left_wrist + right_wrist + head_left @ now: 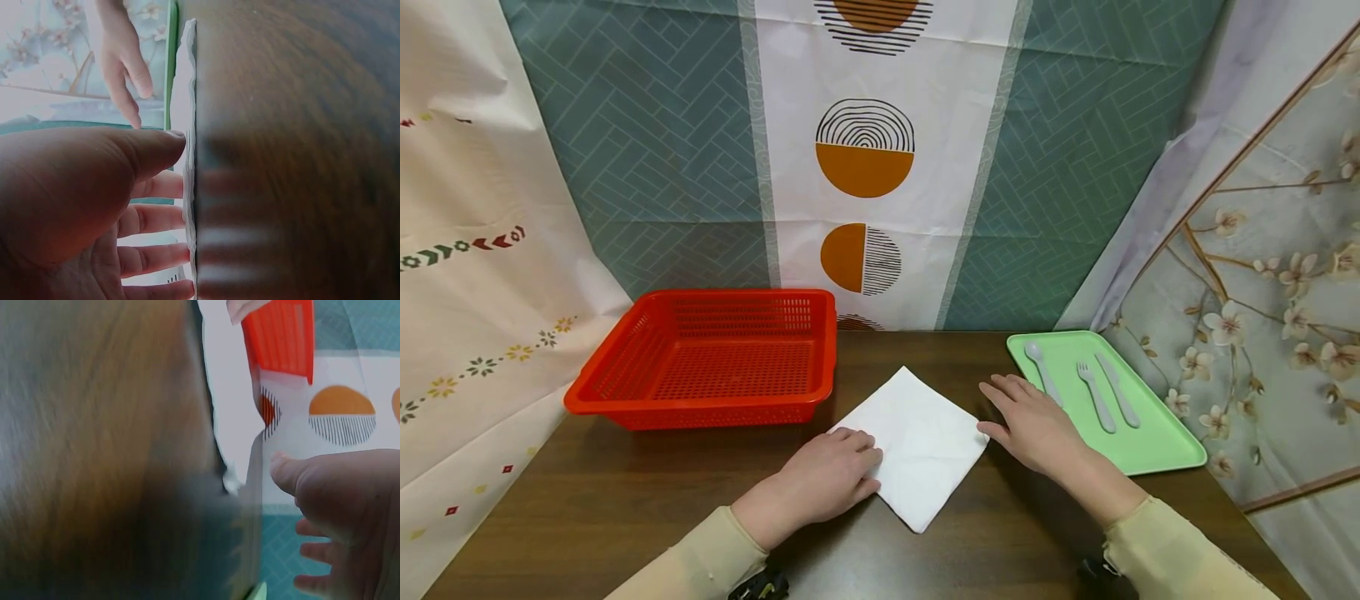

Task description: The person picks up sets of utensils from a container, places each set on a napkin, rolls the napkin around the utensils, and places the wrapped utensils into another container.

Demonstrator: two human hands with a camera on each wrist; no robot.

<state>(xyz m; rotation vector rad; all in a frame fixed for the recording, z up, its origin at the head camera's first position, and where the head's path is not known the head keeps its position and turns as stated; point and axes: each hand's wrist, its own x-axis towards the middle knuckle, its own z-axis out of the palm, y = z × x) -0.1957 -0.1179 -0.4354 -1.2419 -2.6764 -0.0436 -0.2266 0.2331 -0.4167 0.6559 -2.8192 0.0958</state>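
Observation:
A folded white napkin (925,442), square and turned cornerwise, lies flat on the brown table. My left hand (831,475) is at its left corner, thumb and fingertips touching the cloth. In the left wrist view those fingers (156,219) reach fairly straight to the napkin's layered edge (191,106). By the right corner is my right hand (1033,421), palm down with fingers extended and nothing in it. From the right wrist, its thumb (306,475) shows a little apart from the napkin (228,375).
A red plastic basket (700,408) stands at the back left. At the right, a light green tray (1150,446) carries a spoon (1042,371), a fork (1097,398) and a knife (1117,390). Patterned curtains (865,250) hang behind the table (647,500).

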